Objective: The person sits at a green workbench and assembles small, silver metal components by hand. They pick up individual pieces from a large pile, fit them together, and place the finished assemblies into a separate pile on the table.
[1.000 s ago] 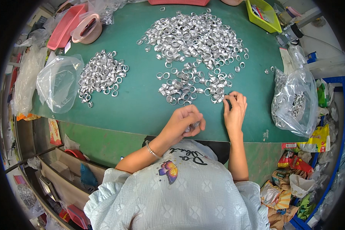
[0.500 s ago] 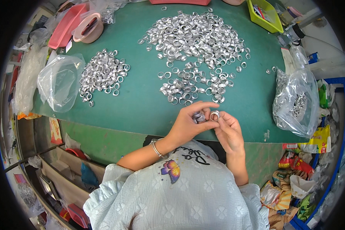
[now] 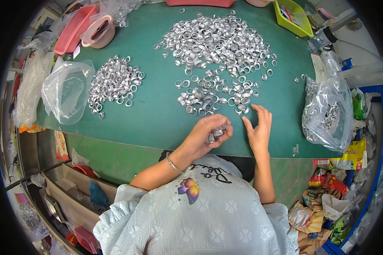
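The green worktop (image 3: pixel 157 110) spreads out beyond both hands. On it, well beyond the right hand and a little to its left, sits the large heap (image 3: pixel 219 40) of silvery rings. They point every way, some flat with openings upward, others leaning on edge, so the heap shares no common axis. Well to the right of the right hand stands a clear bag of rings (image 3: pixel 334 114); far to the left of the left hand lies a crumpled clear bag (image 3: pixel 66 91). Between that bag and the left hand, further from the person, the smaller heap (image 3: pixel 115 78) of rings lies just as jumbled.

The front cluster (image 3: pixel 200 101) begins just beyond the left hand and runs rightward to just beyond the right hand's fingertips.

The left hand (image 3: pixel 202 135) is curled around several held rings (image 3: pixel 217 134), which form a short row slanting away and to the right; each one's exact facing is too small to tell. The right hand (image 3: pixel 258 129) is empty, thumb and forefinger spread, near the cluster's closest rings. Beyond it to the right lie two loose rings (image 3: pixel 296 79).
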Tool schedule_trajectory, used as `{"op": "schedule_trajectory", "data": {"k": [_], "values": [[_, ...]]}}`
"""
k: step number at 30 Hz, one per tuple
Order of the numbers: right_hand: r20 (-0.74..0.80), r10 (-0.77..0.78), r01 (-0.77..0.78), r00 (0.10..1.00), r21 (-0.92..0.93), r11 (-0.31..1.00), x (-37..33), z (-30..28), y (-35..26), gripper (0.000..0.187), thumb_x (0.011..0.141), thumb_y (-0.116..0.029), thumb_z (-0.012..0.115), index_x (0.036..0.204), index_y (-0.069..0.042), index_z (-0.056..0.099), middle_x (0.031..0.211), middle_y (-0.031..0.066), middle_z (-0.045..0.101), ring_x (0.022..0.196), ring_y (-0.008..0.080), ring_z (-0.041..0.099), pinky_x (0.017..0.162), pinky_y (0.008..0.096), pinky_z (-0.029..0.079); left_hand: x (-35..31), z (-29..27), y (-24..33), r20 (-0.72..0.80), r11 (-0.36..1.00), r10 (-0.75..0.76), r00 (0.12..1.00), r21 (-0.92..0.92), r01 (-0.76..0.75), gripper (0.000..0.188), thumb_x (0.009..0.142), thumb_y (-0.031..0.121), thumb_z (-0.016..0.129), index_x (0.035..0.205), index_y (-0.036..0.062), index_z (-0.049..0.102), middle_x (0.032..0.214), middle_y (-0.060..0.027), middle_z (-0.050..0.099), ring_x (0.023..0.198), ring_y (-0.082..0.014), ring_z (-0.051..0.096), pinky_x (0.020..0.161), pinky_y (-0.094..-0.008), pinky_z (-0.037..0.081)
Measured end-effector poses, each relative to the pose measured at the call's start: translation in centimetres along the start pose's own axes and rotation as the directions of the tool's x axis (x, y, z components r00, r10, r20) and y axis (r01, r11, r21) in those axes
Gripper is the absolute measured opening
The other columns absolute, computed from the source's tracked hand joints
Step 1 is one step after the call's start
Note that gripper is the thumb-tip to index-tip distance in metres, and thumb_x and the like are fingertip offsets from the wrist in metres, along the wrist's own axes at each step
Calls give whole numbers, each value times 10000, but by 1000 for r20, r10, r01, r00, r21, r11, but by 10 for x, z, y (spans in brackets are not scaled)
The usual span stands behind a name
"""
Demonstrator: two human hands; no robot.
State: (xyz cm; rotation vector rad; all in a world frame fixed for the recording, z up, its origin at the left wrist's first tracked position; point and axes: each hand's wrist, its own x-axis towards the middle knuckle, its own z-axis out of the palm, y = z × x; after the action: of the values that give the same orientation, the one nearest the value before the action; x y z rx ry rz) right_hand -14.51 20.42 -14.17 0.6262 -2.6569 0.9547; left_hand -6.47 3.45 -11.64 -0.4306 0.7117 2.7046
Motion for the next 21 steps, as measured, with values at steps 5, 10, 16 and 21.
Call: {"op": "schedule_trajectory", "data": {"k": [5,10,16,21], "values": [[143,153,-180,978,200,963,-6,9,8,296,758,-37,662,1042,-12,586,916,76,593,846,204,539,755,303,412,2,-4,-4,-74,998,23,997,56,-18,134,862,84,511,972,31,566,783,-69,554,590,-79,447,397,-163,310],[543,190,-564,818,822,79,-18,-13,-12,298,839,2,577,1131,50,542,1033,83,597,963,128,541,850,250,413,-2,4,-4,-129,974,99,987,214,-70,100,855,70,565,936,25,603,742,-1,529,617,-49,444,415,-159,288],[605,5,-596,796,786,-166,-28,-17,-26,329,838,-20,582,1156,44,532,1046,95,600,965,147,554,851,264,419,-2,16,-8,80,717,379,922,604,-347,292,780,4,662,1068,19,615,727,60,476,635,-9,388,516,-156,311],[581,-29,-578,814,803,-145,-30,-19,-28,327,842,-36,584,1156,43,537,1058,94,601,953,152,562,849,275,425,-10,23,2,90,688,307,947,667,-286,277,783,26,670,1056,13,631,742,55,491,661,-11,405,573,-151,343]]}}
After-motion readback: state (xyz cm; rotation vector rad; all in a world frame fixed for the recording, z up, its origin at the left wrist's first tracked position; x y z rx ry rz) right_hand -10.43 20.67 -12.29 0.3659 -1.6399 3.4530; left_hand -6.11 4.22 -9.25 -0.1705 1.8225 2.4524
